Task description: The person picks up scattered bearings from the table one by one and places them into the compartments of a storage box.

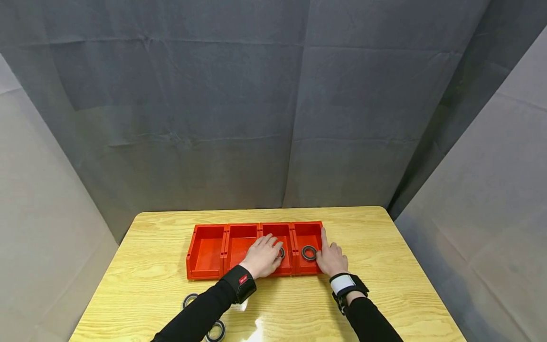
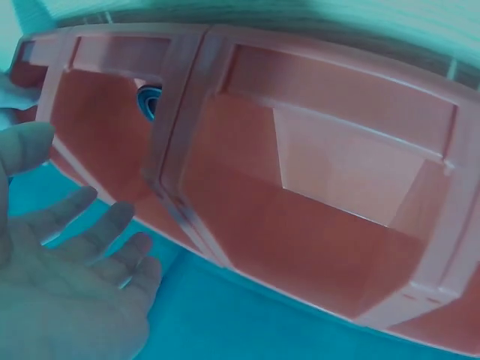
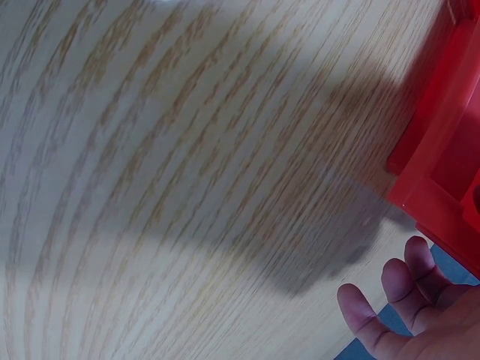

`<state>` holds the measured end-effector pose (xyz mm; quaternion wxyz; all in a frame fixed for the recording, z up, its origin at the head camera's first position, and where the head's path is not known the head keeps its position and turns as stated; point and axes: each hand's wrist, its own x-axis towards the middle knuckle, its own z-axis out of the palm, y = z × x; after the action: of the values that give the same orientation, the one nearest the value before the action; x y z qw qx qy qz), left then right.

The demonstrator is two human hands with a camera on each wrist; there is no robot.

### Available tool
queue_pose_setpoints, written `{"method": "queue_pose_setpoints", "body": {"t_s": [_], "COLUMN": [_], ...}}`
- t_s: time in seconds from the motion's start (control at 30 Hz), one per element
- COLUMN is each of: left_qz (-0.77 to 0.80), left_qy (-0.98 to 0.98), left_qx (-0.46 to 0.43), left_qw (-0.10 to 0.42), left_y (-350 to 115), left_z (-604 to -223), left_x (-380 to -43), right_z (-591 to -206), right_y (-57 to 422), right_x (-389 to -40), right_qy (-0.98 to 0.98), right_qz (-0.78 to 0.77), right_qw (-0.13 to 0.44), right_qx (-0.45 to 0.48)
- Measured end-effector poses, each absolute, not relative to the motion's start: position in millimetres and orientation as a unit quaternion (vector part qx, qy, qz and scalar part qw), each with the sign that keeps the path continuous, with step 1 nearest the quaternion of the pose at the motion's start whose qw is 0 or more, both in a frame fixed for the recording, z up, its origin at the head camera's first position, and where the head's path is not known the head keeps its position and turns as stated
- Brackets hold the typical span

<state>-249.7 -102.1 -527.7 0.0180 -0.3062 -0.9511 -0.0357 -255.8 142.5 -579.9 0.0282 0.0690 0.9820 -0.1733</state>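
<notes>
Two arms (image 1: 226,290) reached forward, left hand (image 1: 262,256) loosely spread over four red bins (image 1: 207,251), right hand (image 1: 332,259), index straight, at their right edge; two bearings (image 1: 303,253) lay inside, two on the table (image 1: 384,280).

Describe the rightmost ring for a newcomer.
On the wooden table stands a row of four red bins. The grey ring lies in the rightmost bin, beside the right hand. It's that bin's only ring; the others lie one bin left or on the table.

Soft light across my head view, white glare on the counter (image 1: 290,308), bins (image 2: 322,259) washed out in my hazy, teal-cast left wrist view, my right wrist view dim, shadowed
</notes>
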Motion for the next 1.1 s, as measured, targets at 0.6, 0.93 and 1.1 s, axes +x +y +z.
{"method": "queue_pose_setpoints", "body": {"t_s": [0.6, 0.93, 1.1], "left_qz": [-0.107, -0.151, -0.153], "left_qy": [-0.943, -0.950, -0.958], "left_qx": [-0.310, -0.270, -0.238], "left_qw": [0.061, 0.049, 0.046], "left_y": [-151.8, -179.8, -194.3], "left_z": [-505.6, -501.5, -497.3], "left_x": [-224.4, -211.6, -206.6], "right_z": [-578.2, -580.5, -580.0], "right_y": [138.4, 140.0, 140.0], "right_x": [-255.1, -256.2, -256.1], "right_qy": [0.982, 0.981, 0.980], "right_qz": [-0.174, -0.178, -0.180], "right_qw": [0.030, 0.032, 0.033], "right_qx": [0.072, 0.073, 0.073]}}
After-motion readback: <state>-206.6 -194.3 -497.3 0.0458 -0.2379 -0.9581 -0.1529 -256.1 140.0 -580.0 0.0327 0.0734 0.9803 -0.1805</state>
